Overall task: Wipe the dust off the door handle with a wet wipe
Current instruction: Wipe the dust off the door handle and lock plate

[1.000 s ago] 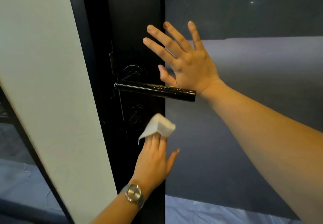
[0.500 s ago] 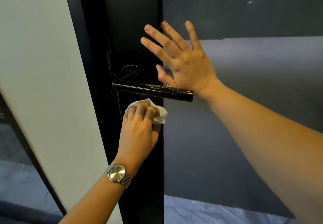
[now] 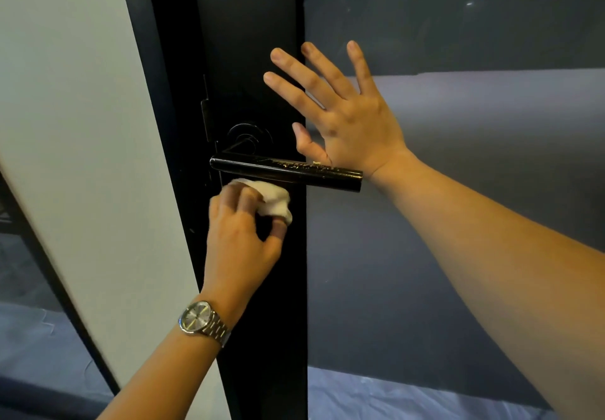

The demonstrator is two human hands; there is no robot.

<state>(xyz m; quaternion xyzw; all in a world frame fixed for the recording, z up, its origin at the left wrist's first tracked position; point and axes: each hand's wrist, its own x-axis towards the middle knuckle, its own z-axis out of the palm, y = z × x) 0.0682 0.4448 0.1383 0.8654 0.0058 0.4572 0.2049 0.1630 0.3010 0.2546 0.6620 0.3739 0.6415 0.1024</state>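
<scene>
Head view: the left hand [image 3: 240,239] has its grip closed on a bunched white wipe [image 3: 273,200], fingers curled over the top of it and the thumb tucked under its right end. The wipe sits just below the handle [image 3: 284,172], near the handle's left half; its upper edge looks to meet the underside of the bar, though actual contact cannot be told for sure. A silver watch [image 3: 199,319] with a metal band is on the left wrist, its dial turned up toward the camera.

The right hand [image 3: 340,115] has no grip on anything: it is spread flat with fingers wide, palm against the door surface above the handle's right end. Its thumb points down toward the bar and its wrist lies just behind the handle's free tip.

The handle is a glossy black lever lying nearly level, tilting slightly down to the right. Pale specks and streaks of dust show along the top of its right half. Its left end bends back to a round rose [image 3: 250,136] on the black door stile [image 3: 255,43], with a latch plate at the door's edge just left of the rose.

Right of the stile is a dark grey panel [image 3: 458,43]. Left of the stile stands a white wall [image 3: 75,125], leaning in the wide-angle picture.
</scene>
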